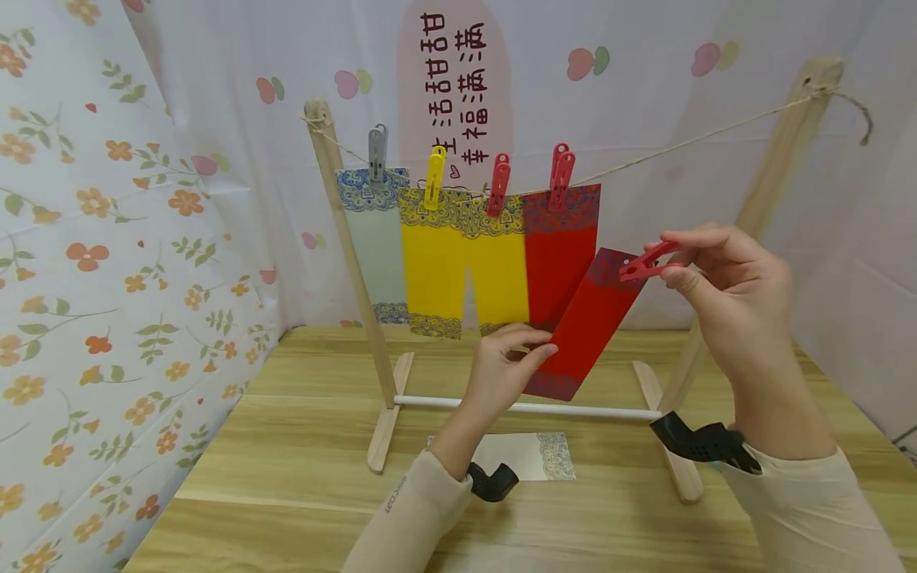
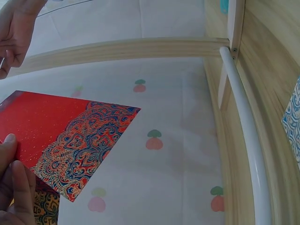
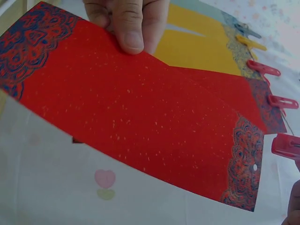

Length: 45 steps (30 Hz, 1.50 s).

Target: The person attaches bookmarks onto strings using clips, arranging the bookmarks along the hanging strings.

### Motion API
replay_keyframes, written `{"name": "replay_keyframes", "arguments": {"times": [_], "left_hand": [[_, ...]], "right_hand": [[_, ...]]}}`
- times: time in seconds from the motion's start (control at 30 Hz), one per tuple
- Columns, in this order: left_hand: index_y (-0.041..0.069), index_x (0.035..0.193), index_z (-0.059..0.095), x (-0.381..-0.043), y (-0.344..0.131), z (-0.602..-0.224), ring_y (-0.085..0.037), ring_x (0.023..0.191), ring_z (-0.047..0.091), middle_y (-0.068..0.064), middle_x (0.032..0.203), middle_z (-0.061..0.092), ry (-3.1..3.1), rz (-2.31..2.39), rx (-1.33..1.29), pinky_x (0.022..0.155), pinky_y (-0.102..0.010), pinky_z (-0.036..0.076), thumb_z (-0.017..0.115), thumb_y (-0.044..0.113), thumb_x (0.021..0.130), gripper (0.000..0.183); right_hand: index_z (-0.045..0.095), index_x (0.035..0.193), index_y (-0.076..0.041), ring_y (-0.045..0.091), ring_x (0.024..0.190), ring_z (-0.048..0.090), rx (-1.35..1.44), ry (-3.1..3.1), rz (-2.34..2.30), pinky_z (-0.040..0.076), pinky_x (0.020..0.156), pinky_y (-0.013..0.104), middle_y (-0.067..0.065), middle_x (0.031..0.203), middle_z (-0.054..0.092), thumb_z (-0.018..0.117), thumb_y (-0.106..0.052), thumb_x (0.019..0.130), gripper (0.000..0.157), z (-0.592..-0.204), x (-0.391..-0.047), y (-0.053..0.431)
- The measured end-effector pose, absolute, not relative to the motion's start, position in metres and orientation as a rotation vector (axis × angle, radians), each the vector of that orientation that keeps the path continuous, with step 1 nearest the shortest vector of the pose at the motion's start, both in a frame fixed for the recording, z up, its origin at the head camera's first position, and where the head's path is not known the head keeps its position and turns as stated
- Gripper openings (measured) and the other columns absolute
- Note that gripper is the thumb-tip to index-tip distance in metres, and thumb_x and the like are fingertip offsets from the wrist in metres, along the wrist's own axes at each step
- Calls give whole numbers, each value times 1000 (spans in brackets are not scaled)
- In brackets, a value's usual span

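Observation:
My left hand [image 1: 501, 358] pinches a red card [image 1: 598, 318] by its side edge, toward the lower end. Gold flecks and blue-red lace patterns mark this card, and the right wrist view shows a small hole in its upper end. A red clothespin [image 1: 648, 263] is pinched by its handles between the thumb and fingers of my right hand [image 1: 745, 294]. In the right wrist view, the clothespin's tip is just beyond the card's holed end, a small gap between them. The card tilts in front of another red card [image 1: 562, 247], which hangs from a string by a red clothespin [image 1: 561, 179].
The string [image 1: 688, 149] runs between wooden posts [image 1: 781, 151] joined low down by a white rod [image 1: 544, 409]. Yellow cards [image 1: 435, 270] and a pale green card [image 1: 376, 255] hang at left from clothespins. A cream card [image 1: 526, 454] lies on the wooden table [image 1: 286, 477].

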<state>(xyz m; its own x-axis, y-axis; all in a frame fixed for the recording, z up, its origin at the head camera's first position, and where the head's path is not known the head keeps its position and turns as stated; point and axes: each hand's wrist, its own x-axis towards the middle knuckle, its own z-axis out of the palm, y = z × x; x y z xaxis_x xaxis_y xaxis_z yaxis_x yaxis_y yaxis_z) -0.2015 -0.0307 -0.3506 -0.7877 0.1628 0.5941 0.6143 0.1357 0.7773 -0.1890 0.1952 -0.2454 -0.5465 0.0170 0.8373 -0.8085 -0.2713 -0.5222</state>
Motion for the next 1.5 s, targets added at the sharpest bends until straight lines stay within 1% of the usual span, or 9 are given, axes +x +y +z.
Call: {"name": "replay_keyframes", "arguments": {"times": [0.2,0.37,0.47,0.6,0.8,0.93,1.03,1.2,1.5], "left_hand": [[-3,99,76,-205,-25,-347,-15,82,65,-16,96,73,-1959,-1689,-786,72,-25,59,75,6,87,15],[-3,99,76,-206,-22,-339,-18,80,68,-16,96,73,-1917,-1677,-790,71,-24,59,74,6,87,15],[-4,99,76,-207,-19,-336,-20,78,68,-17,95,73,-1886,-1680,-790,69,-23,58,75,6,87,16],[-4,98,76,-209,-14,-332,-16,76,65,-18,93,73,-1847,-1668,-809,68,-23,58,75,5,86,16],[-4,98,76,-210,-8,-327,-6,75,62,-18,92,73,-1815,-1658,-819,67,-23,58,75,5,86,15],[-5,98,75,-210,-3,-323,-10,74,64,-18,92,73,-1802,-1668,-821,67,-23,58,75,5,87,16],[-5,99,75,-210,0,-320,-16,74,66,-19,93,73,-1794,-1676,-819,68,-23,58,74,6,87,16],[-4,99,76,-209,4,-316,-20,76,68,-18,93,73,-1786,-1676,-797,67,-22,58,75,7,87,17],[-3,97,76,-212,10,-315,-19,78,68,-17,95,74,-1773,-1666,-718,64,-20,57,76,8,86,16]], "right_hand": [[62,103,25,21,73,66,984,-1260,1914,51,65,21,16,90,74,72,19,77,28,-227,-194,186],[63,94,27,22,69,67,1019,-1121,1945,52,63,22,19,83,73,77,18,72,28,-208,-194,176],[62,89,28,23,68,68,1036,-1060,1950,50,61,22,20,79,73,78,20,70,26,-197,-193,173],[62,87,29,24,65,66,1014,-1040,1934,45,57,22,21,77,73,74,23,71,20,-184,-192,170],[63,90,27,23,62,56,946,-1091,1899,40,55,22,20,78,73,72,22,74,19,-173,-193,166],[64,92,26,21,61,52,913,-1125,1857,42,55,21,18,80,73,74,18,75,21,-169,-196,164],[64,92,25,21,60,55,902,-1107,1855,43,53,21,18,79,73,75,17,74,22,-166,-200,163],[64,91,26,22,55,53,865,-1058,1877,40,50,21,19,77,71,75,18,74,22,-164,-206,160],[63,94,26,20,42,44,853,-1087,1851,41,45,22,21,77,69,74,16,77,23,-162,-218,159]]}}
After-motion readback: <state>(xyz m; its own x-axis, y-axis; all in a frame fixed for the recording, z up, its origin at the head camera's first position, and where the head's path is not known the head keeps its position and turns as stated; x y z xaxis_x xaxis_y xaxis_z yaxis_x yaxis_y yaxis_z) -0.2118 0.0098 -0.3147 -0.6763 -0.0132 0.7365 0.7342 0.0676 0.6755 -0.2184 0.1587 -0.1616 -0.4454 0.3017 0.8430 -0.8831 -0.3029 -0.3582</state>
